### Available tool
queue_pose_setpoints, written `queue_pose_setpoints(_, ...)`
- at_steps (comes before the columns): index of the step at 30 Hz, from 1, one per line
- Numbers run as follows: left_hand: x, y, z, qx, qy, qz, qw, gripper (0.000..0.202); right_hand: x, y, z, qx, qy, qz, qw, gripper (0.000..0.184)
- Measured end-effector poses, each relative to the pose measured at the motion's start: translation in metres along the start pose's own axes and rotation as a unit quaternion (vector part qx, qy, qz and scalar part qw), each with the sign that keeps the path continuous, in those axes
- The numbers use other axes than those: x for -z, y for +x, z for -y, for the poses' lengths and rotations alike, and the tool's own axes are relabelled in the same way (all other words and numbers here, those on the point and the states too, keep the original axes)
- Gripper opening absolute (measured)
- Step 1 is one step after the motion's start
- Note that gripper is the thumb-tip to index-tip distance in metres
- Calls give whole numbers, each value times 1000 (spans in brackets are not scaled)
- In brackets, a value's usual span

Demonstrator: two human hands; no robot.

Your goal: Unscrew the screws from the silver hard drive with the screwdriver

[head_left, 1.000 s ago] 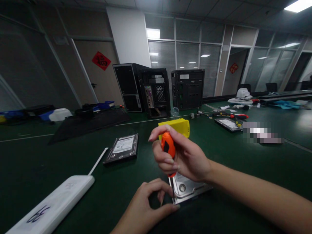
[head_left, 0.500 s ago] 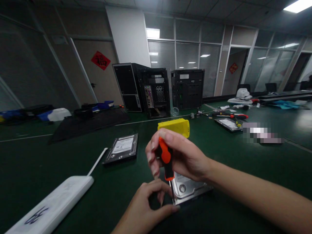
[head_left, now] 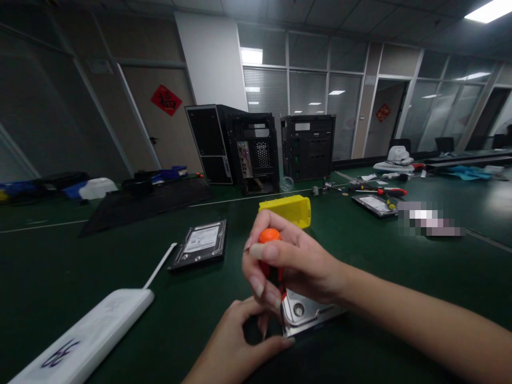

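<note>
My right hand [head_left: 292, 264] is wrapped around an orange-and-black screwdriver [head_left: 270, 236], held upright with its tip down at the near left corner of a silver hard drive [head_left: 310, 316] lying on the green table. My left hand [head_left: 238, 344] is curled beside that corner, thumb along the drive's front edge and fingers pinched by the screwdriver's shaft. What the fingers pinch is hidden.
A second hard drive [head_left: 202, 242] lies to the left, a yellow box [head_left: 288, 207] behind my hands, a white flat device [head_left: 86, 338] with a cable at the near left. Two open computer cases [head_left: 256, 149] stand at the back. Tools and another drive [head_left: 376, 204] lie far right.
My right hand has turned and slid down over the screwdriver handle, so that only the orange cap shows above the fingers. The left hand has stayed by the drive's corner.
</note>
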State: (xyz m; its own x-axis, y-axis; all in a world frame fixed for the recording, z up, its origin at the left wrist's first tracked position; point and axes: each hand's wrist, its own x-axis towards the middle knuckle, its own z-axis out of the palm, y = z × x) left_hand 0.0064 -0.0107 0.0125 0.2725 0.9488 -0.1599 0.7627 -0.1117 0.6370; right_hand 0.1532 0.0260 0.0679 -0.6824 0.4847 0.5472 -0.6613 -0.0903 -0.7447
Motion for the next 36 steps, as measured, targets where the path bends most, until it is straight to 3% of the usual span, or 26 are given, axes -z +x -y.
queue_pose_setpoints(8, 1, 0, -5, -22, 9, 10, 1000, 31, 0, 0, 1, -9, 0, -13, 1000, 11)
queue_pose_setpoints(13, 0, 1, -2, -28, 7, 6, 1000, 30, -1, -2, 4, -30, 15, -23, 999, 37)
queue_pose_setpoints(19, -2, 2, 2, -39, 1, -3, 999, 30, 3, -1, 3, -39, 42, -13, 998, 29)
queue_pose_setpoints(26, -2, 1, 2, -38, 8, 2, 999, 29, 7, 0, -3, -2, 23, -53, 998, 11)
queue_pose_setpoints(32, 0, 0, -1, -33, 9, 6, 999, 27, 6, 0, 0, 14, -11, -17, 1000, 11)
queue_pose_setpoints(36, 2, -1, -6, -9, 20, 17, 1000, 29, 3, 0, -1, 0, -24, -39, 999, 16)
